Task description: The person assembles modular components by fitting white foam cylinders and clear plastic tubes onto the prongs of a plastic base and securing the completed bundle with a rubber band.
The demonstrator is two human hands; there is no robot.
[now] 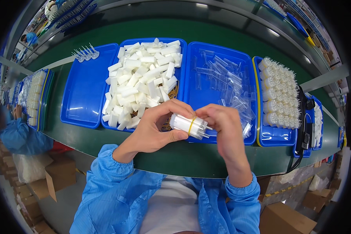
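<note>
Green belt point(206, 35), 4 blue trays point(85, 85); both hands point(156, 128) hold 1 bundle point(189, 125).

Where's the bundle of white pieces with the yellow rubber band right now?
In the head view, the banded bundle is centre frame, held between the left hand and right hand, just above the near edge of the blue trays.

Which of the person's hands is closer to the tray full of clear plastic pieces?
Right. The right hand lies over the near edge of the tray of clear plastic pieces, holding the bundle of white pieces. The left hand sits further left, before the tray of white pieces.
</note>
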